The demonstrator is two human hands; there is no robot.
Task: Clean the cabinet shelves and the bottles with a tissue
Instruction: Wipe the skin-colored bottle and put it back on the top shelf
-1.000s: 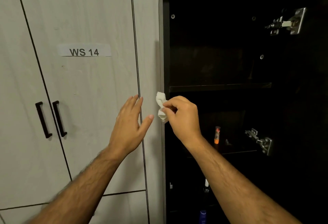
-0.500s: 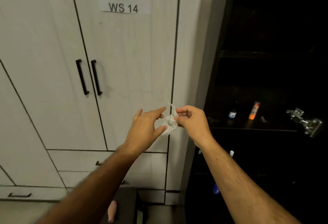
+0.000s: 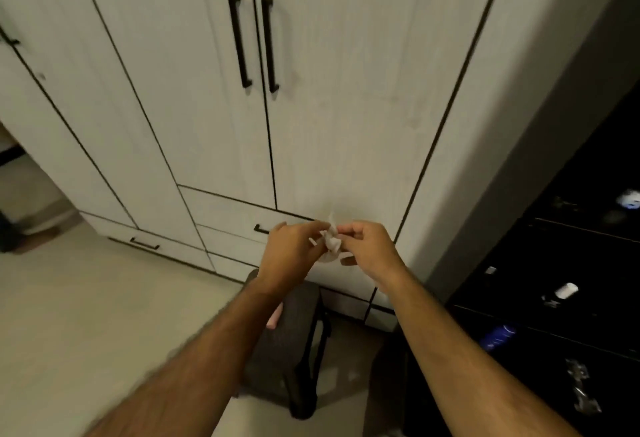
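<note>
A small crumpled white tissue (image 3: 329,241) sits between my two hands in front of the pale closed cabinet doors. My left hand (image 3: 290,253) pinches its left side and my right hand (image 3: 367,249) pinches its right side. At the right the dark open cabinet (image 3: 568,235) shows its shelves. A blue bottle (image 3: 498,335) lies on a low shelf, a white-capped item (image 3: 564,291) on the shelf above, and a blurred white-blue bottle (image 3: 628,200) higher up.
Pale closed doors with black handles (image 3: 254,43) fill the left and middle, with drawers (image 3: 221,211) below them. A dark bag (image 3: 294,343) stands on the light floor under my arms. A metal hinge (image 3: 581,388) shows at the lower right.
The view has dropped and swung left, off the dark cabinet. My hands came lower and closed together on the tissue, which only the right hand held a second ago.
</note>
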